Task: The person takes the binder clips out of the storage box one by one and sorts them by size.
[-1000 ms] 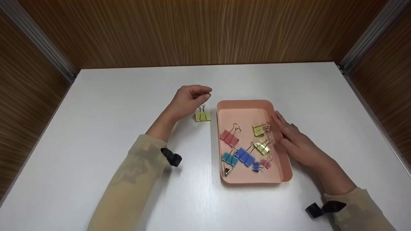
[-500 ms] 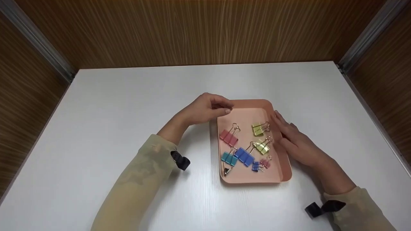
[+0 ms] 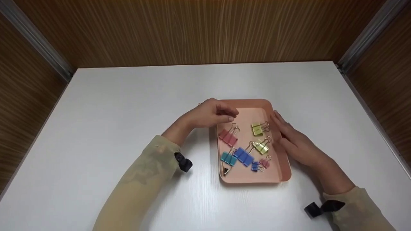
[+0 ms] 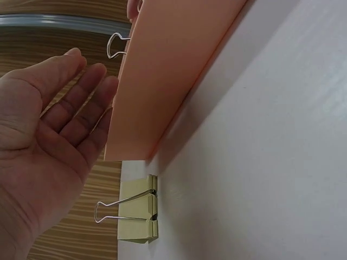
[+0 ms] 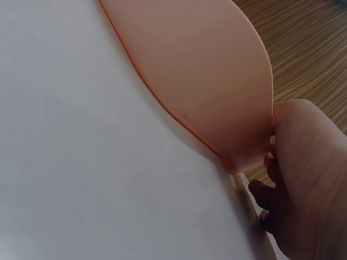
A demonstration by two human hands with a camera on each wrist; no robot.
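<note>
White counter (image 3: 128,106), peach tray (image 3: 278,173) at its middle. Right hand (image 3: 293,141) lies flat, fingers straight, against the tray's right wall. Left hand (image 3: 208,114) hangs over the tray's near-left corner, fingers relaxed, holding nothing. A yellow clip (image 4: 138,208) sits on the counter just outside the tray.

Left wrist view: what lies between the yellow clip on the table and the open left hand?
Nothing but air: the left hand hovers beside the yellow clip, whose wire handle points toward the palm. The pink tray stands just beyond.

Clips (image 3: 244,156) lie in tray (image 3: 282,175) on table (image 3: 128,96).
</note>
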